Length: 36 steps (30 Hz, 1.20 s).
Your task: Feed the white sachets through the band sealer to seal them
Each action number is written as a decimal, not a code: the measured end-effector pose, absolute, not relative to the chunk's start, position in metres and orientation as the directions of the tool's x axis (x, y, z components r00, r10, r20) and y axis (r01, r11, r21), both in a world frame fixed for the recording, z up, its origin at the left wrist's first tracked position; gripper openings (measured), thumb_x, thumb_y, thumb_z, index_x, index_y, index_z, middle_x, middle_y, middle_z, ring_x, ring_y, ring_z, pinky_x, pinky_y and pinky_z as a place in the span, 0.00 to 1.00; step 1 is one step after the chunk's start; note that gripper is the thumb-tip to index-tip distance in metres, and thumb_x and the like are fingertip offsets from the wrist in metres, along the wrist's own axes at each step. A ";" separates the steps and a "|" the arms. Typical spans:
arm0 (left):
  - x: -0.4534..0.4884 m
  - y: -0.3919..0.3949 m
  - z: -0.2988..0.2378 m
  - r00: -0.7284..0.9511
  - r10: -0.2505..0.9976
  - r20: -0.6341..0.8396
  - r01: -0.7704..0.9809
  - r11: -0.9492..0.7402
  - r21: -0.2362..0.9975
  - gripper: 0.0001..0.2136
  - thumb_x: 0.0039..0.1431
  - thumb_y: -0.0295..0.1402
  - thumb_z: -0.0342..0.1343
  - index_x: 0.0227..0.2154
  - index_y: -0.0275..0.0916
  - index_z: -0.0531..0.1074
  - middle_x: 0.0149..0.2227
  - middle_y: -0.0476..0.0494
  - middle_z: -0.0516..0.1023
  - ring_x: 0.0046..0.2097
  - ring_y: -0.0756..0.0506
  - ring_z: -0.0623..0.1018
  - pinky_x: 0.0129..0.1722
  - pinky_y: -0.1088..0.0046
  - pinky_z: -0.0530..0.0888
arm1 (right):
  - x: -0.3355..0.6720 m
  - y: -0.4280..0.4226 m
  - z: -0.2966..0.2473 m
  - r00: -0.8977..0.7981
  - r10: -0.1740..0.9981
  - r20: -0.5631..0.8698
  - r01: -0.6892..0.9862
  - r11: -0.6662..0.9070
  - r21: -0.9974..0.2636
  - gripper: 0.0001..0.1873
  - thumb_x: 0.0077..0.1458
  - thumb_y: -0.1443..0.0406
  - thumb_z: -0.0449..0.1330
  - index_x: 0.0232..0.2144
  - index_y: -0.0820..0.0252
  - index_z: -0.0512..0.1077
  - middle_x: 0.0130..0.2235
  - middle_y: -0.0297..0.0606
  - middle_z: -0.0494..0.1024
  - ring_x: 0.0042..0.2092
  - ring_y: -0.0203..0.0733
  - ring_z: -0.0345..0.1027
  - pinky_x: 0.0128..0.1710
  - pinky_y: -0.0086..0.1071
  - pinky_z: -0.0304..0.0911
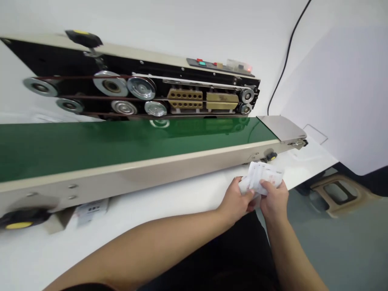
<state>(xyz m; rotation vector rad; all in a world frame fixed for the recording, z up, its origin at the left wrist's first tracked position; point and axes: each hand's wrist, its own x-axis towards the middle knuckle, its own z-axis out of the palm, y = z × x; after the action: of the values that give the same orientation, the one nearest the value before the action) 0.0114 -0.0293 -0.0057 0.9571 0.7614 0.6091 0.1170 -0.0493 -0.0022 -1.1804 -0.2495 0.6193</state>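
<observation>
One head-worn camera looks forward and down from the near edge of the counter (151, 202), rolled so the sealing machine (136, 97) slants across. It sits close: left hand (235, 202) and right hand (274, 200), clasping white packets (263, 176), fall low, right of centre, by the counter's right corner.

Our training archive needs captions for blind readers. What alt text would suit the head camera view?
The left hand and right hand together hold a fanned bundle of small white packets at the edge of a white table. Behind them stands a long sealing machine with a green conveyor belt and silver wheels.
</observation>
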 end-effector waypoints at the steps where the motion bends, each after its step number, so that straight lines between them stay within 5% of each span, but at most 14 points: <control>1: 0.011 -0.026 -0.006 0.570 0.756 -0.324 -0.127 0.470 0.873 0.21 0.50 0.37 0.59 0.45 0.40 0.59 0.33 0.46 0.71 0.26 0.50 0.73 0.24 0.72 0.72 | 0.113 -0.046 -0.003 0.803 0.581 -0.132 -0.322 0.238 -0.916 0.24 0.26 0.72 0.65 0.33 0.62 0.69 0.26 0.30 0.76 0.28 0.38 0.69 0.27 0.31 0.65; 6: 0.006 -0.012 -0.004 0.541 0.777 -0.321 -0.151 0.465 0.872 0.24 0.46 0.35 0.63 0.46 0.39 0.61 0.28 0.50 0.72 0.22 0.51 0.71 0.22 0.74 0.71 | 0.116 -0.041 -0.008 0.737 0.655 -0.163 -0.360 0.177 -0.916 0.24 0.25 0.71 0.66 0.32 0.62 0.69 0.26 0.32 0.77 0.27 0.39 0.69 0.27 0.31 0.65; 14: 0.009 -0.007 -0.008 0.480 0.861 -0.169 -0.228 0.309 0.923 0.15 0.43 0.33 0.64 0.36 0.36 0.70 0.32 0.46 0.77 0.33 0.47 0.75 0.36 0.72 0.71 | 0.125 -0.046 -0.022 0.636 0.770 -0.059 -0.231 0.116 -0.966 0.23 0.31 0.68 0.68 0.35 0.64 0.70 0.31 0.36 0.78 0.31 0.43 0.71 0.33 0.36 0.66; 32: 0.011 0.003 -0.011 0.534 0.811 -0.237 -0.348 0.467 0.813 0.23 0.32 0.41 0.70 0.31 0.32 0.74 0.28 0.43 0.79 0.29 0.46 0.77 0.31 0.71 0.73 | 0.123 -0.056 -0.037 0.509 0.860 -0.025 -0.223 0.104 -0.969 0.23 0.47 0.53 0.62 0.41 0.62 0.72 0.39 0.42 0.78 0.41 0.49 0.71 0.40 0.42 0.67; 36: 0.010 0.006 -0.009 0.541 0.794 -0.276 -0.349 0.511 0.786 0.24 0.29 0.41 0.71 0.31 0.33 0.74 0.29 0.43 0.79 0.30 0.46 0.77 0.32 0.71 0.73 | 0.122 -0.058 -0.033 0.571 0.818 0.073 -0.045 0.119 -0.992 0.30 0.47 0.57 0.63 0.52 0.61 0.65 0.48 0.44 0.73 0.49 0.48 0.67 0.48 0.43 0.63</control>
<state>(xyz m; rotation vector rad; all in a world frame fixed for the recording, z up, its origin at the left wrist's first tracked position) 0.0103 0.0060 -0.0094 0.7383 0.6904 0.7579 0.1219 -0.0576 -0.0332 -1.3081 -0.7505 0.7255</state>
